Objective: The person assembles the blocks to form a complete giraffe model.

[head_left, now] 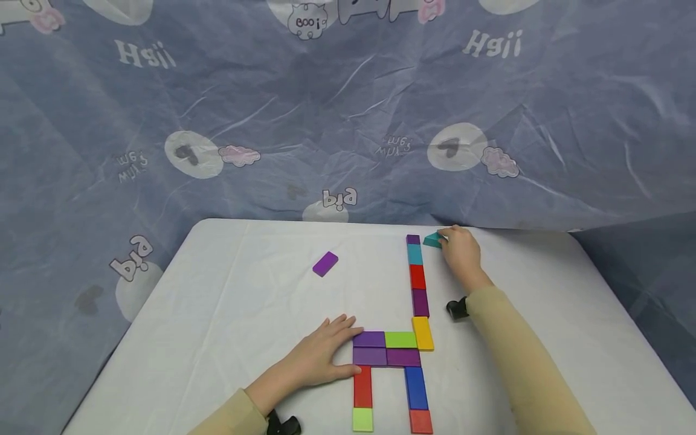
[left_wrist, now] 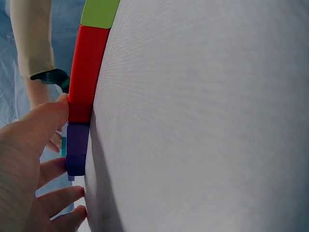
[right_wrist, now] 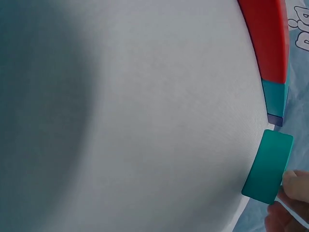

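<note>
My right hand [head_left: 461, 251] pinches a teal block [right_wrist: 268, 166] between thumb and fingers near the table's far edge. Just left of it stands the top of a column of flat blocks: a purple one [head_left: 413, 239], a teal one [head_left: 415, 254], a red one [head_left: 417, 277], a dark purple one [head_left: 420, 302] and a yellow one [head_left: 423, 333]. My left hand [head_left: 321, 356] has its fingers spread. Its thumb touches a red block [left_wrist: 87, 72], and its index finger reaches the corner of a purple block [head_left: 370, 339]. Part of the teal block is hidden by my right fingers.
A loose purple block [head_left: 325, 264] lies on the white table [head_left: 261, 284], left of the column. Below the yellow block, green [head_left: 400, 339], blue [head_left: 416, 388] and coral [head_left: 421, 422] blocks join the figure. A blue printed cloth [head_left: 348, 109] rises behind the table.
</note>
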A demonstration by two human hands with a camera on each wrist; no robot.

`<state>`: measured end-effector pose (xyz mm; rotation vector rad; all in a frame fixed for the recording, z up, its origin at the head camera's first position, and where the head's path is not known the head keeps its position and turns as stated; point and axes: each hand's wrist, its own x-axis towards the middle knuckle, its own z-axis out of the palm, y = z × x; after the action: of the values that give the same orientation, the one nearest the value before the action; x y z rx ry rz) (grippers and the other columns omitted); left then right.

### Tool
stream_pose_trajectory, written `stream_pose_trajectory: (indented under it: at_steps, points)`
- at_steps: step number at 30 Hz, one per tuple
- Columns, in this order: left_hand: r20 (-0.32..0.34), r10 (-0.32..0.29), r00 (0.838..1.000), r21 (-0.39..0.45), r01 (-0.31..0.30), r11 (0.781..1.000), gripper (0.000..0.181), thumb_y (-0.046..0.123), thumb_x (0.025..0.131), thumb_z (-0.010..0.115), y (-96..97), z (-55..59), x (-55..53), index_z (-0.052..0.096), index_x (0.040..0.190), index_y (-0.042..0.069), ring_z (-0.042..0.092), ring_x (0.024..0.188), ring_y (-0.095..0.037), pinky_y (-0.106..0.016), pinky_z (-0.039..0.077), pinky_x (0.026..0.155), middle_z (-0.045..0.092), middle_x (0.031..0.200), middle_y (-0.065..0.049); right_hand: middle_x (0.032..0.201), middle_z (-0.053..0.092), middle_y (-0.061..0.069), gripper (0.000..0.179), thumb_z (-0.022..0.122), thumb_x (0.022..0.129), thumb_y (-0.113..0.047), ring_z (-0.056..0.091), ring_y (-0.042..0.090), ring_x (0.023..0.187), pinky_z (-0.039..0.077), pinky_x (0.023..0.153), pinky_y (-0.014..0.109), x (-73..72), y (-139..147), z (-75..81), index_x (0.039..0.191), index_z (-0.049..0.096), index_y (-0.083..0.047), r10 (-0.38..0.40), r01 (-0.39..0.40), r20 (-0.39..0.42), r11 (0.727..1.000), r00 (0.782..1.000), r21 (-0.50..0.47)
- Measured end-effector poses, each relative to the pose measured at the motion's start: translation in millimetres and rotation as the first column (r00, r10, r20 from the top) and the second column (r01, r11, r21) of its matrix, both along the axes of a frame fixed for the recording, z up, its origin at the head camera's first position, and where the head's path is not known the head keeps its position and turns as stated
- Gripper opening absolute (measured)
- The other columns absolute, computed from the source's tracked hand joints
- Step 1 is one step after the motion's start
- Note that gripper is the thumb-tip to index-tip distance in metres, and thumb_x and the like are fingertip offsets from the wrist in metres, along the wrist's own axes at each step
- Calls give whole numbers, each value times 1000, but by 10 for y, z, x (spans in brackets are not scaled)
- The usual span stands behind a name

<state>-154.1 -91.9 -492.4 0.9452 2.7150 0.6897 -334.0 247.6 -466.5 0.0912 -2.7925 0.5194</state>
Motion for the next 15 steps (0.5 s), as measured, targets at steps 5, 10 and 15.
stream_pose_trajectory:
  at_steps: [5,10,15]
  points:
    - [-2,-2,1000,-4,2,1000,68,52,88,67,-14,-3,5,48,145,20,33,148,-25,-47,26,122,41,156,-5,115,69,23,20,61,92,3,61,42,109,53,94,53,-11,-54,-6,108,73,5,19,-19,-18,1000,1000,18]
    - [8,3,1000,-10,-3,1000,68,52,88,67,-7,-14,3,48,145,21,32,148,-24,-47,25,122,40,157,-5,113,69,24,20,59,92,6,61,42,106,53,93,52,-18,-78,-29,105,73,6,26,-26,-58,1000,998,-3]
    - [7,1,1000,-16,-1,1000,68,52,88,66,-7,-28,1,48,146,21,31,148,-24,-46,24,123,39,157,-4,112,70,24,20,57,93,6,62,42,105,53,94,53,-9,-89,-39,105,73,7,23,-24,-73,1000,997,-12]
